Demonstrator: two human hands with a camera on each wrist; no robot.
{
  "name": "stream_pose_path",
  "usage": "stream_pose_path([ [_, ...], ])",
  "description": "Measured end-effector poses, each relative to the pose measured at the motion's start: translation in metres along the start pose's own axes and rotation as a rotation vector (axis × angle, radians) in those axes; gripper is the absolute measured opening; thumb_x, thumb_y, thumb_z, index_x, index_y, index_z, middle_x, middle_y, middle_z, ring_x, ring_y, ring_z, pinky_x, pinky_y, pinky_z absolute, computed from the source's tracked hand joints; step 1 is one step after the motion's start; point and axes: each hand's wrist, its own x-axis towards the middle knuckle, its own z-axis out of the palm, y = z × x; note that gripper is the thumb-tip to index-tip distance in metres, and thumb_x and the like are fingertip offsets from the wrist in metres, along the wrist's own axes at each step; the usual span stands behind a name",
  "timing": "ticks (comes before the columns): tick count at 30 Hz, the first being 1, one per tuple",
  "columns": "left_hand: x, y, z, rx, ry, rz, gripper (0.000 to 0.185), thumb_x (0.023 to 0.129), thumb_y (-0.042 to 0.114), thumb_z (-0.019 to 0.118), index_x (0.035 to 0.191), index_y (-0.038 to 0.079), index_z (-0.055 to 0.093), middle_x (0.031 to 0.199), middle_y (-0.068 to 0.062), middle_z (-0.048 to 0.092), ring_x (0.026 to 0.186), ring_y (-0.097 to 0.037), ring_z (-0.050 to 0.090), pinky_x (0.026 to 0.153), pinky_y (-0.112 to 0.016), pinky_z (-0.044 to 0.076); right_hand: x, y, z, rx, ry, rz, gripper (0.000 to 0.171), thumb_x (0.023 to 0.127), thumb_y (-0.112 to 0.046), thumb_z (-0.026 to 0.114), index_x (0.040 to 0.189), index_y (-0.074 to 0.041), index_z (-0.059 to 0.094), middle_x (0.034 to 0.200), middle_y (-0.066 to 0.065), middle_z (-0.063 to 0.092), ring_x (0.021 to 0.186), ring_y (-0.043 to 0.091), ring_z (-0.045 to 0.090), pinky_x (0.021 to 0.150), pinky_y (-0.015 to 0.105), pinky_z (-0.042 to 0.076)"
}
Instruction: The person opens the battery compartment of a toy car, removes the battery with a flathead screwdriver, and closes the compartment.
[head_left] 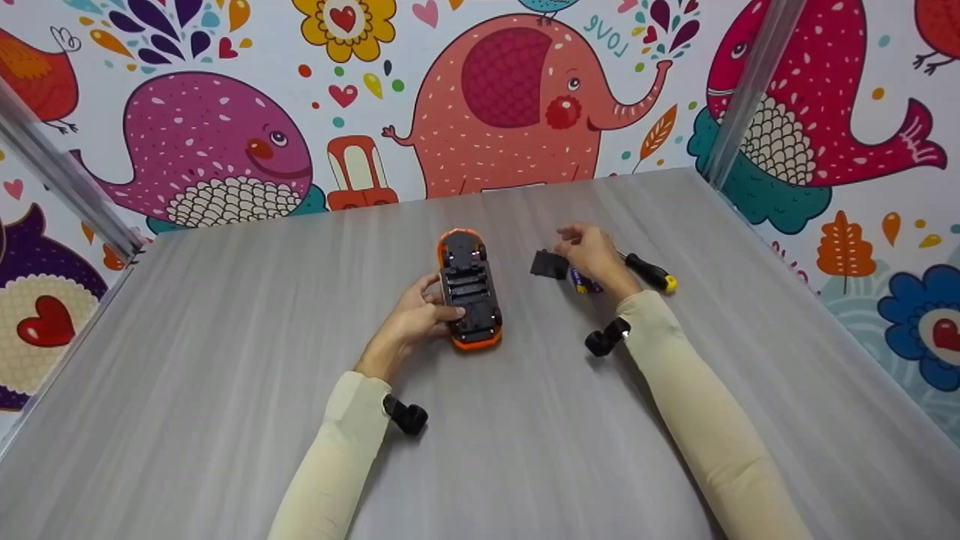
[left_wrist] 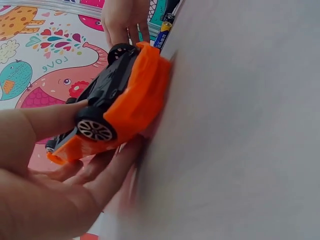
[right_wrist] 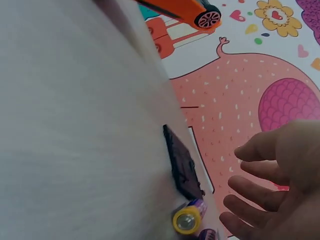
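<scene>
My left hand [head_left: 411, 319] grips an orange toy car [head_left: 472, 296] that is turned underside up, thumb across the black base and fingers beneath the body. Ridged black slots of a battery compartment [head_left: 468, 283] lie exposed in that base. The left wrist view shows the car tilted, its spoked wheel [left_wrist: 95, 130] close to the thumb. Over to the right, my right hand [head_left: 592, 255] hovers above purple-and-yellow batteries [head_left: 580, 283], partly covering them. Its fingers are loosely bent with nothing between them in the right wrist view. Beside the batteries lies a black battery cover [head_left: 550, 265].
A screwdriver [head_left: 649, 273] with a black and yellow handle lies just right of the right hand. The grey wood-grain table [head_left: 225, 360] meets walls printed with cartoon animals at the back and sides. Metal posts [head_left: 750, 97] stand at the back corners.
</scene>
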Motion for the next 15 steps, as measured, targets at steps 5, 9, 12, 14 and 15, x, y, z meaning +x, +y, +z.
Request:
stream_pose_path([
  [5,0.0008,-0.0006,0.0001,0.004,0.009,-0.003,0.082,0.085,-0.014,0.064,0.155,0.006,0.028,0.131,-0.023,0.057,0.099,-0.024,0.066,0.076,-0.033,0.061,0.0019,0.0054,-0.0003,-0.074,-0.036,0.014,0.048,0.099,-0.021,0.058,0.143,-0.004,0.052,0.147,0.018,0.054,0.135,0.034,0.051,0.115,0.049,0.041],
  [9,0.0015,-0.0014,-0.0010,0.000,0.005,-0.020,0.081,0.085,-0.013,0.065,0.155,0.007,0.028,0.135,-0.025,0.056,0.101,-0.025,0.066,0.077,-0.035,0.061,0.0029,0.0075,0.0007,-0.147,-0.041,0.028,0.049,0.099,-0.023,0.058,0.143,-0.001,0.053,0.146,0.020,0.054,0.137,0.034,0.050,0.117,0.047,0.040],
  [12,0.0017,-0.0016,-0.0020,0.006,0.001,-0.028,0.081,0.086,-0.012,0.065,0.156,0.007,0.028,0.137,-0.025,0.055,0.107,-0.027,0.065,0.082,-0.040,0.062,0.0028,0.0076,0.0027,-0.218,-0.028,0.041,0.050,0.098,-0.025,0.058,0.142,-0.001,0.054,0.145,0.019,0.056,0.137,0.034,0.050,0.117,0.049,0.039],
  [14,0.0016,-0.0014,-0.0024,0.008,-0.003,-0.036,0.082,0.086,-0.012,0.065,0.156,0.008,0.028,0.139,-0.025,0.055,0.112,-0.028,0.064,0.087,-0.043,0.061,0.0028,0.0076,0.0048,-0.244,-0.023,0.048,0.051,0.098,-0.028,0.060,0.141,-0.001,0.055,0.143,0.019,0.057,0.136,0.035,0.049,0.117,0.050,0.038],
  [15,0.0012,-0.0009,-0.0024,0.010,-0.005,-0.043,0.082,0.086,-0.012,0.065,0.156,0.008,0.027,0.140,-0.024,0.054,0.114,-0.029,0.063,0.089,-0.044,0.060,0.0027,0.0076,0.0058,-0.257,-0.023,0.048,0.052,0.098,-0.029,0.061,0.141,-0.001,0.055,0.142,0.019,0.057,0.136,0.036,0.049,0.117,0.050,0.036],
])
